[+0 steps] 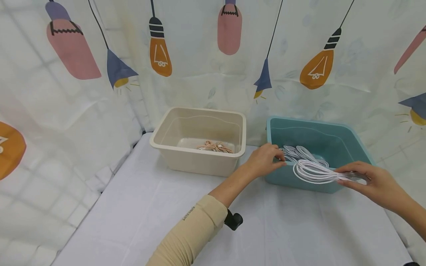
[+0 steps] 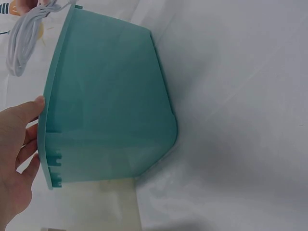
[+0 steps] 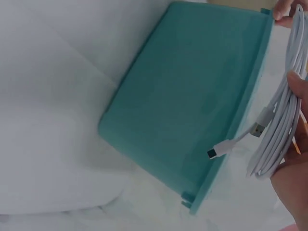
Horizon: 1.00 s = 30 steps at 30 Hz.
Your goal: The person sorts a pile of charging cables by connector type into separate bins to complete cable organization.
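Observation:
In the head view, my right hand (image 1: 377,181) grips a coiled white USB cable (image 1: 314,171) above the front right of the teal bin (image 1: 279,176). The right wrist view shows the cable's two plugs (image 3: 240,139) hanging free from the coil. My left hand (image 1: 264,159) holds the bin's rim at its front left corner, thumb on the rim and fingers reaching over to the inside. More coiled white cables (image 1: 301,153) lie in the bin near those fingers, which partly hide them.
Left of the teal bin, a cream bin (image 1: 199,162) stands on the white-covered table (image 1: 159,221), with tan cable bundles (image 1: 216,147) inside. A curtain (image 1: 199,88) printed with lamps hangs close behind both bins. Another hanging sheet (image 1: 66,155) borders the left table edge.

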Each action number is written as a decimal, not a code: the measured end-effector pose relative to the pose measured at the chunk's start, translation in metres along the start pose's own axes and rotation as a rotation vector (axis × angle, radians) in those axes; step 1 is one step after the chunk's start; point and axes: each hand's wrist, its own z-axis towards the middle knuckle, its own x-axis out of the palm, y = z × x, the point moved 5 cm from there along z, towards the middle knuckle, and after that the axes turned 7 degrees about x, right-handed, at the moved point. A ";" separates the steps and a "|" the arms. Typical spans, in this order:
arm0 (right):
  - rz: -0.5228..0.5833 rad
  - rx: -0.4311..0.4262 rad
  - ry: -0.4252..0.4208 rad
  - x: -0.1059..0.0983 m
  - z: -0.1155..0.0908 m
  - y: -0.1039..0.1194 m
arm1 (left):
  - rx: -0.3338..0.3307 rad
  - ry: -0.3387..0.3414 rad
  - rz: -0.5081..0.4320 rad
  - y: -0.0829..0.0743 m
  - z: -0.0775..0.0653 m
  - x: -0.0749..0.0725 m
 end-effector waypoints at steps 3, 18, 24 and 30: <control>0.019 0.023 0.010 -0.007 0.007 -0.002 | -0.004 0.004 0.000 0.000 0.000 0.000; -0.054 0.199 0.016 -0.024 0.049 -0.015 | -0.003 -0.001 0.009 0.001 0.001 0.000; -0.094 0.284 0.051 -0.025 0.068 -0.021 | -0.006 0.001 0.001 0.001 0.001 0.000; -0.089 0.368 0.110 -0.025 0.081 -0.027 | -0.006 0.005 0.005 0.002 0.001 0.000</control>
